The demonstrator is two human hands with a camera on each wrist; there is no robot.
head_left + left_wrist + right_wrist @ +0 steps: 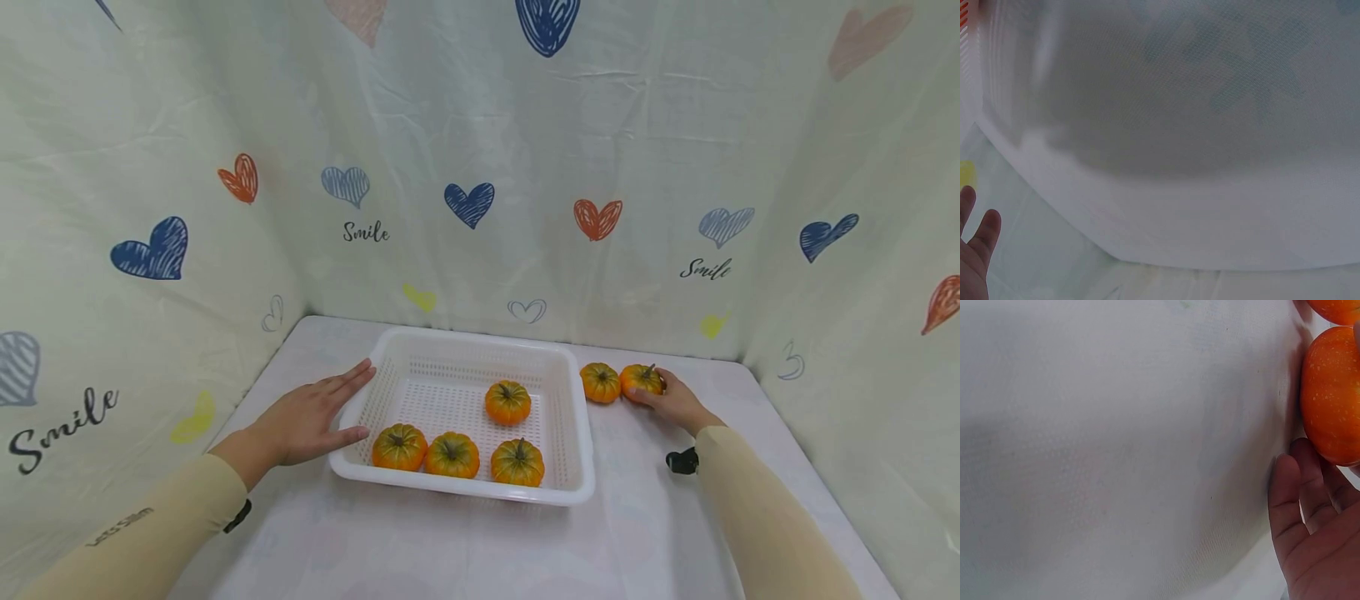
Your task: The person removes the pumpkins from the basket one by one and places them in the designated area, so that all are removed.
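Note:
A small orange pumpkin (637, 381) with green streaks rests on the table right of a white plastic basket (465, 493). My right hand (677, 403) holds it, thumb in front and fingers about its far side; the right wrist view shows the pumpkin's smooth orange side (1332, 397) by the curled fingers. Touching it on the left is a second pumpkin (600, 382), between it and the basket. My left hand (311, 419) lies along the basket's left rim with fingers straight. Inside the basket sit several pumpkins: three along the near side and one pumpkin (507, 402) further back.
A white cloth covers the table (420, 550). Behind and on both sides hangs a pale curtain (420, 117) printed with hearts and the word Smile. The basket has a raised rim and perforated walls.

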